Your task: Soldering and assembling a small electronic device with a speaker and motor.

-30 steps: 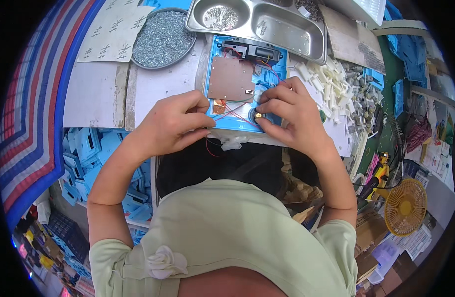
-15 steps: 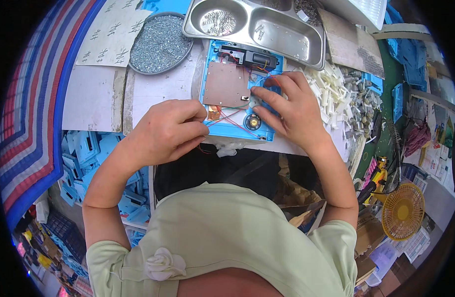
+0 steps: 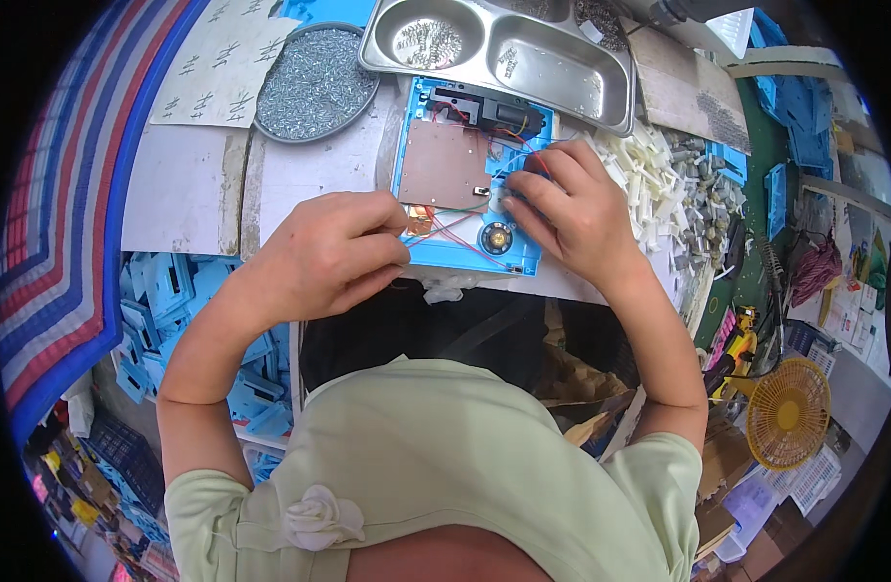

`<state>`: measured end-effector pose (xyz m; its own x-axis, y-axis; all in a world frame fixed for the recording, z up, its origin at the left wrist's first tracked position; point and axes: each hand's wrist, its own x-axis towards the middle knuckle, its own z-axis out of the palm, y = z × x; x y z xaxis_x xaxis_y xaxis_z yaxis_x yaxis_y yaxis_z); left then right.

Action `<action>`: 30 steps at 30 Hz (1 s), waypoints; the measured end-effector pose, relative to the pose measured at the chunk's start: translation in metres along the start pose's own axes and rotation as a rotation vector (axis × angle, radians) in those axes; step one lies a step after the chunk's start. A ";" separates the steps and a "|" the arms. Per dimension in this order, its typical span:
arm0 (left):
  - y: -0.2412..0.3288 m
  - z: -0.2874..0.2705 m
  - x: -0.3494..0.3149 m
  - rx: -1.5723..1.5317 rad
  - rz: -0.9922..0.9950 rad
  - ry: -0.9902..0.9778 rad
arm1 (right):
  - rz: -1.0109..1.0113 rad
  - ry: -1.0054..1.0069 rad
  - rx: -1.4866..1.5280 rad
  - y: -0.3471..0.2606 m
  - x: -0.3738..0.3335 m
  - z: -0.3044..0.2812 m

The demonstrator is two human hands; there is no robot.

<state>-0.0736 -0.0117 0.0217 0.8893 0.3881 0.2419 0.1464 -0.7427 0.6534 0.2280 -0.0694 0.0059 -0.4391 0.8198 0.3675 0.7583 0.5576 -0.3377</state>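
Handwritten marks on paper (image 3: 208, 73), cut off at top. Blue case (image 3: 450, 258) on table (image 3: 179, 184), near side of metal tray (image 3: 573, 82). Left hand (image 3: 334, 252) at its left edge, fingers pinched, any wire hidden; right hand (image 3: 581, 213) over right side, fingers bent, can't tell if gripping.

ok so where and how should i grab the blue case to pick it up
Probably grip the blue case by its two long side edges, coming in from left and right: it lies flat, open side up, and those edges run outside the brown board. I'd avoid the near end, where red wires cross beside the round speaker.
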 end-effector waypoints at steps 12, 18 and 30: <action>0.000 0.002 -0.003 0.045 -0.068 -0.068 | 0.466 0.041 -0.312 0.038 -0.029 -0.017; 0.009 -0.022 0.032 -0.068 -0.133 -0.019 | 0.511 -0.028 -0.309 0.046 -0.025 -0.017; -0.124 0.020 0.234 0.761 0.289 -0.329 | 0.896 0.406 0.731 0.027 -0.069 -0.055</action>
<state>0.1252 0.1607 -0.0167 0.9988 0.0390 0.0285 0.0413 -0.9955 -0.0852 0.3057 -0.1177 0.0194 0.3796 0.9240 -0.0452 0.2093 -0.1334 -0.9687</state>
